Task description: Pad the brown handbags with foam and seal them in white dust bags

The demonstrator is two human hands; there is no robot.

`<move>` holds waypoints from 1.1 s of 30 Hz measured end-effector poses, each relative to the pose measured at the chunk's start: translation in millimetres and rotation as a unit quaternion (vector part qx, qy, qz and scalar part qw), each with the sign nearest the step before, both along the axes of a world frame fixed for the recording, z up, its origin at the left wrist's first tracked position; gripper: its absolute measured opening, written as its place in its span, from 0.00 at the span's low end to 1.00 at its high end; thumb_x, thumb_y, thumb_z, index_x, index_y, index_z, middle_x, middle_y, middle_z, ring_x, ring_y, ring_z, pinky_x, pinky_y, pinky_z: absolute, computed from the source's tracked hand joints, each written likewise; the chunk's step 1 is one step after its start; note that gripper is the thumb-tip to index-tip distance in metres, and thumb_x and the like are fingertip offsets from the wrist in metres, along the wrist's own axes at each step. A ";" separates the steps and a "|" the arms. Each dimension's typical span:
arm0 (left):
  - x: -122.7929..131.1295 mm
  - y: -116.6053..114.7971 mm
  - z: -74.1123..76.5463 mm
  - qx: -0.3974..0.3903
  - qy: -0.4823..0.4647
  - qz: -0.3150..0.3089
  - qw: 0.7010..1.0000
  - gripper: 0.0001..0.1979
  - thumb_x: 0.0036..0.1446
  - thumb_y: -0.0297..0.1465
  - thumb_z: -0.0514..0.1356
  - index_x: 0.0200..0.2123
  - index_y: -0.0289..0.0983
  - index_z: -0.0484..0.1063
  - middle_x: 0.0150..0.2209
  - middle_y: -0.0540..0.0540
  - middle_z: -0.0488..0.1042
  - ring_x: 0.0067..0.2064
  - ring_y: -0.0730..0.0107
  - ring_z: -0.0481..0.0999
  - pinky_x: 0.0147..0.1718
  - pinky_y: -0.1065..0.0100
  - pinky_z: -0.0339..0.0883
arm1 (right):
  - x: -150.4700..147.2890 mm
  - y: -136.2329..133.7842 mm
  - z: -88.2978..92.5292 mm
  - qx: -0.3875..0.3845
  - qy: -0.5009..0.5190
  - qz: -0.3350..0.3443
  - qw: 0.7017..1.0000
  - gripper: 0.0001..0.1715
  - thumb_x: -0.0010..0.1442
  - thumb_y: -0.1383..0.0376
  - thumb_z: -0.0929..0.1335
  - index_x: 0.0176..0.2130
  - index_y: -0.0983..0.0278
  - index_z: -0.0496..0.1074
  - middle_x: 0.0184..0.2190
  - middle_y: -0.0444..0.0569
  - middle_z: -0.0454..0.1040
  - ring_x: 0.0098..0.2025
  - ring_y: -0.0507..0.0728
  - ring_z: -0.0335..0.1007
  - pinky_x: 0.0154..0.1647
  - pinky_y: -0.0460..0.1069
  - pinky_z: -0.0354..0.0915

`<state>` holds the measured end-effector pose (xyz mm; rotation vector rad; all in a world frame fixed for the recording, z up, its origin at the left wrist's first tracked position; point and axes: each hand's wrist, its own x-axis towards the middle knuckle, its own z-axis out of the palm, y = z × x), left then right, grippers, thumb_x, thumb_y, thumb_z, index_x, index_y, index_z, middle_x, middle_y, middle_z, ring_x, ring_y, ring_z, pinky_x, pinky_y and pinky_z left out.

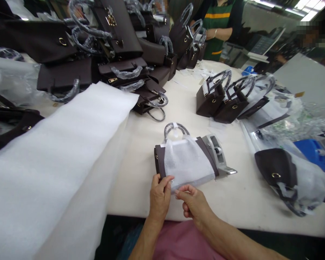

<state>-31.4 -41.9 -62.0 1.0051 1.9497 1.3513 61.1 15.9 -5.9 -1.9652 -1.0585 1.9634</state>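
A dark brown handbag (160, 159) lies on the table in front of me, its handles (176, 127) pointing away and covered in clear film. A white foam sheet (188, 160) covers most of its upper side. My left hand (160, 196) is closed on the bag's near left corner, with the thumb and forefinger at the foam's edge. Beside it, my right hand (193, 202) is pinched at the foam's near edge; whatever sits between its fingertips is too small to make out. A grey tape dispenser (219, 155) stands against the bag's right side.
A long stack of white foam sheets (70, 155) covers the left of the table. Behind it rises a pile of brown handbags (67, 74). More bags (209, 103) stand at the back right. A partly wrapped bag (276, 166) lies at right, near a blue object (314, 153). A co-worker (218, 29) stands across the table.
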 end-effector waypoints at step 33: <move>-0.5 3.9 1.1 -0.021 0.027 0.017 0.999 0.13 0.59 0.37 0.50 0.41 0.42 0.72 0.40 0.45 0.65 0.43 0.64 0.68 0.43 0.63 0.65 | 74.6 57.7 0.4 0.631 -0.075 0.542 0.550 0.29 0.61 0.58 0.62 0.60 0.60 0.54 0.60 0.51 0.55 0.62 0.62 0.46 0.61 0.65 0.42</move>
